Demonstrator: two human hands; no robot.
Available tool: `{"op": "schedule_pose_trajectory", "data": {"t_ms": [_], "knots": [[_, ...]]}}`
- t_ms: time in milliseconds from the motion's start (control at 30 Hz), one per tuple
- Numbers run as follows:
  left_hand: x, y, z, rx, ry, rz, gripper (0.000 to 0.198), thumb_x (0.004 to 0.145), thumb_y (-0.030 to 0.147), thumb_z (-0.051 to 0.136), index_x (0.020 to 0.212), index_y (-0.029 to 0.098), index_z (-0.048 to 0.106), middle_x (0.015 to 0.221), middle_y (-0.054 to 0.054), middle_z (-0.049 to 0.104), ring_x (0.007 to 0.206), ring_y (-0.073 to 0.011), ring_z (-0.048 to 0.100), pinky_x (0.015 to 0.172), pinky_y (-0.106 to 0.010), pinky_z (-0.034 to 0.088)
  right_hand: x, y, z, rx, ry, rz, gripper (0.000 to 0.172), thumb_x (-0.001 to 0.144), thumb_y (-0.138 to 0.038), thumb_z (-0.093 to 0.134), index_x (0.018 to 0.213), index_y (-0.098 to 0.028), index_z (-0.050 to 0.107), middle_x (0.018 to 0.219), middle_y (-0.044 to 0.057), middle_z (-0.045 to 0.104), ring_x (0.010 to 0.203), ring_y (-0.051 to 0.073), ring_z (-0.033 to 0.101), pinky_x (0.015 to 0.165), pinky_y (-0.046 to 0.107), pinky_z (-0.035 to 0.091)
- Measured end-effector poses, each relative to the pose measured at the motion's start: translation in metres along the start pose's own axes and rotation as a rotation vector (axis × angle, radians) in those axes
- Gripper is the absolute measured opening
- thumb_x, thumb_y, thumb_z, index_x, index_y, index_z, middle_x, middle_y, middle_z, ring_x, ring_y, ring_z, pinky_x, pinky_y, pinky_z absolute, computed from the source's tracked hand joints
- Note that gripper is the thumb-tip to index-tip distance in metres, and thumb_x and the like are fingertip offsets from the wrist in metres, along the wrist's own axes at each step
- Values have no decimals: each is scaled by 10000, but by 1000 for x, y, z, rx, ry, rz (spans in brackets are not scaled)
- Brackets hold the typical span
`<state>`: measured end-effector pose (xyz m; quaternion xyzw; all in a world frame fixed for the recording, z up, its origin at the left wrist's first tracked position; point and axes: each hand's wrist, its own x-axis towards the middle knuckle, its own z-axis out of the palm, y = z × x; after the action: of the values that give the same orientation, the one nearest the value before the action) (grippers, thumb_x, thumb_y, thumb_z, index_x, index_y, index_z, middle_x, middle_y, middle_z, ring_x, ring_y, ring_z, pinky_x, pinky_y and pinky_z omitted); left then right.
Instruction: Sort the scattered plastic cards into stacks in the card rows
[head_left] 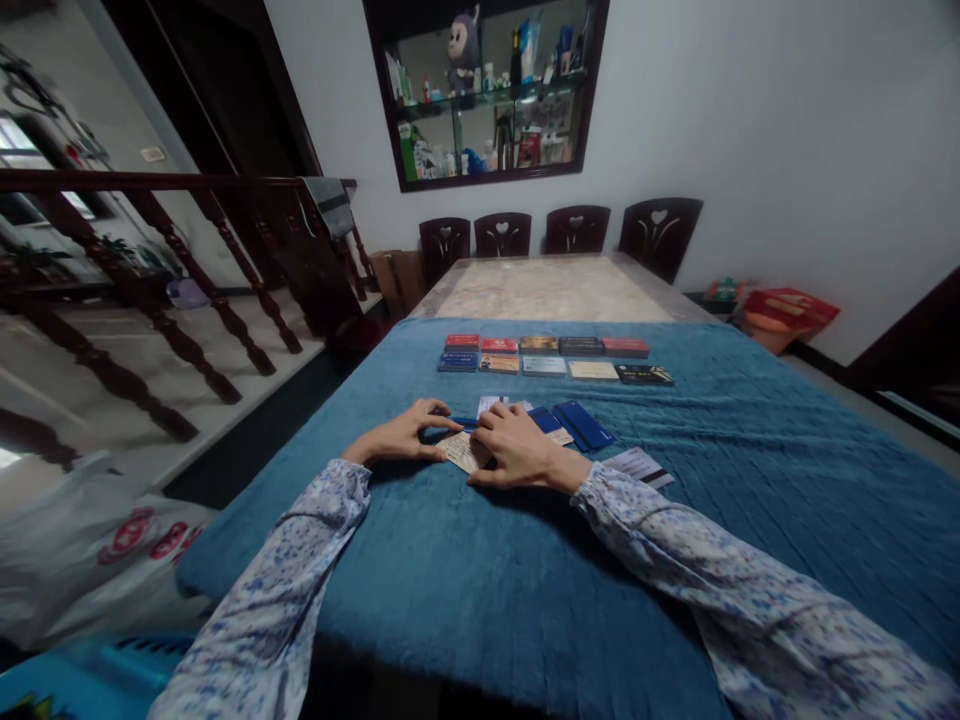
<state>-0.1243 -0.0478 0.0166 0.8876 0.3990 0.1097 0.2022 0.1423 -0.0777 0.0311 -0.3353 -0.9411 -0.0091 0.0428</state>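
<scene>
A beige printed card (463, 455) lies low over the blue cloth between my two hands. My left hand (405, 435) grips its left end, thumb at the near edge and fingers at the far side. Over its right part curls my right hand (517, 452), thumb on the near edge; the fingers hide much of the card. Just beyond my right hand lie a blue card (586, 425) and a white card (492, 403), partly covered. To the right of my right wrist rests a white card with a dark stripe (639, 466).
Two rows of card stacks stand farther back, among them a red stack (625, 347), an orange stack (499, 362) and a black stack (645, 375). A blue cloth (450, 580) covers the near table. Chairs (577, 232) line the far end; a wooden railing (172, 182) runs left.
</scene>
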Motion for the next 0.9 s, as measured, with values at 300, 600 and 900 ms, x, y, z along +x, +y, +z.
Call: {"op": "schedule_pose_trajectory", "data": {"t_ms": [300,600,900], "knots": [[3,3,-2,0,67,15,394,870,459,773,1242,330,759,1370,-97,617,1271,-286,577,1133,-452,448,-1,9,-7,45,36,-3,271,881,-400,655,940,-166,781,1032,133,716,1049,287,528,833,395,328],[9,9,4,-117,261,108,219,931,396,702,1007,238,834,1015,-71,744,949,-190,684,913,-319,539,-1,23,-6,116,74,21,302,936,-418,631,1036,-176,783,1086,116,744,1083,281,540,838,390,314],[18,10,13,-204,387,161,186,930,281,674,939,186,834,912,-70,743,826,-151,686,789,-255,555,7,31,16,119,151,133,247,966,-182,567,1124,-212,754,1122,101,744,1064,249,548,784,356,304]]}}
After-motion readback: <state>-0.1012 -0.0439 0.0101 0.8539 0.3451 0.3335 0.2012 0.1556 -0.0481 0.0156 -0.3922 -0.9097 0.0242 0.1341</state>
